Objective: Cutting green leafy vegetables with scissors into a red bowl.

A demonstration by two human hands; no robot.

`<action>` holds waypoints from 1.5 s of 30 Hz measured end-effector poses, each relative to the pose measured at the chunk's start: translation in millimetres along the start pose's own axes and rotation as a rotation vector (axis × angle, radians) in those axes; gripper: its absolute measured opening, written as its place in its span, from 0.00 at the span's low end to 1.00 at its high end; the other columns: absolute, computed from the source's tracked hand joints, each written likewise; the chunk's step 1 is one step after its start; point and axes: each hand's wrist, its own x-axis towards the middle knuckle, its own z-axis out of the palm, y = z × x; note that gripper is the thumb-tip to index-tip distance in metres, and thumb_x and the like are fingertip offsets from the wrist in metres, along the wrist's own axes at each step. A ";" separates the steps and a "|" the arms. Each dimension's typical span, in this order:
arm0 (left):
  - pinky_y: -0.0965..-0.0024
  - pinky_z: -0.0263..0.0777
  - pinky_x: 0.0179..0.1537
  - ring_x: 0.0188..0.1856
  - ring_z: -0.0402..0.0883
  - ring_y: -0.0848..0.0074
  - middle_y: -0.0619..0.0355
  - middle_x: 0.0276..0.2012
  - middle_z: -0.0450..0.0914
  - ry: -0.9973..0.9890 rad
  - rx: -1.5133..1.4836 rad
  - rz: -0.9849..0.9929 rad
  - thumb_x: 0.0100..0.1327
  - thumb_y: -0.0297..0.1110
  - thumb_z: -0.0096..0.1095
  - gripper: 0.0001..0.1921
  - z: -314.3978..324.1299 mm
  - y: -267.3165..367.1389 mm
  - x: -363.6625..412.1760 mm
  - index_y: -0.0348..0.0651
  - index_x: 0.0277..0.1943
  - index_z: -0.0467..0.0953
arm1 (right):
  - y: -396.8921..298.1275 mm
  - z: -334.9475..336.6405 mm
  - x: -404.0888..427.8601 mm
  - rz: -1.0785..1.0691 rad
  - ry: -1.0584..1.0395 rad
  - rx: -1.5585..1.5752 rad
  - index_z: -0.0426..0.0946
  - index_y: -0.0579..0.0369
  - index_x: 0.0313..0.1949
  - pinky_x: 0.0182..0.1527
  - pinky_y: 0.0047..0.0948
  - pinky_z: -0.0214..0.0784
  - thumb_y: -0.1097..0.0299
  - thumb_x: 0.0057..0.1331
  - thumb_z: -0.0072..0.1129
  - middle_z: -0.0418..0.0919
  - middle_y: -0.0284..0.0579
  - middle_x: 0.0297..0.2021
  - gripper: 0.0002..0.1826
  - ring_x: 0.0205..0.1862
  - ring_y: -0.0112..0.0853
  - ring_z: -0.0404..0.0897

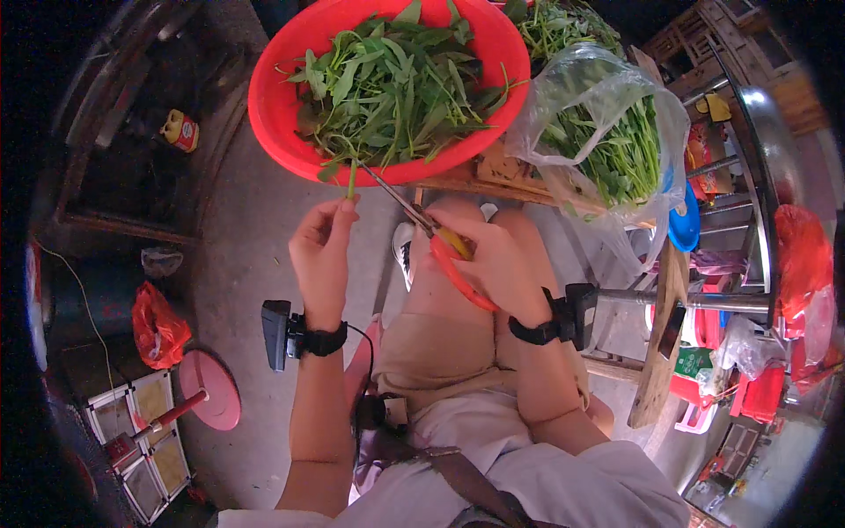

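Note:
Between thumb and fingers, my left hand [323, 254] pinches a green stem [352, 179] in front of a red plastic basin. My right hand [492, 261] holds scissors [422, 221] with red handles, their blades pointing up and left towards the stem's upper part. Whether the blades touch the stem cannot be told. Cut leafy greens [396, 92] lie heaped in the red plastic basin [277, 125]. To its right, a clear plastic bag [568, 158] holds a bundle of long-stemmed leafy greens [627, 152]. More greens [568, 26] lie behind the bag.
The basin and bag rest on a wooden bench or frame [528, 191] beyond my knees. A blue plastic lid or dish [685, 218] is beside the bag. At left are a red plastic bag [158, 327] and a round pink stool [211, 389]. A metal-framed rack [759, 198] stands at right.

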 end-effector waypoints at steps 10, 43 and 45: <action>0.83 0.57 0.28 0.28 0.65 0.90 0.65 0.30 0.78 0.009 0.021 -0.022 0.66 0.34 0.56 0.11 1.4 -1.6 0.5 0.35 0.43 0.79 | 17.9 -18.3 2.7 0.111 0.221 0.332 0.65 0.60 0.60 0.43 0.19 0.65 0.75 0.58 0.59 0.78 0.41 0.40 0.29 0.39 0.22 0.74; 0.83 0.55 0.27 0.25 0.62 0.89 0.64 0.30 0.77 0.021 -0.171 -0.081 0.64 0.34 0.59 0.10 -2.0 -5.8 3.1 0.36 0.41 0.79 | -1.8 2.2 0.0 -0.049 -0.036 0.113 0.71 0.59 0.54 0.42 0.31 0.68 0.72 0.58 0.60 0.79 0.52 0.34 0.24 0.34 0.38 0.79; 0.83 0.55 0.27 0.25 0.62 0.89 0.64 0.30 0.77 0.028 -0.158 -0.083 0.64 0.34 0.59 0.10 -2.1 -5.0 2.6 0.36 0.41 0.79 | -3.5 1.7 -0.4 -0.056 -0.038 0.123 0.71 0.58 0.55 0.42 0.31 0.68 0.72 0.58 0.60 0.79 0.52 0.33 0.24 0.34 0.37 0.79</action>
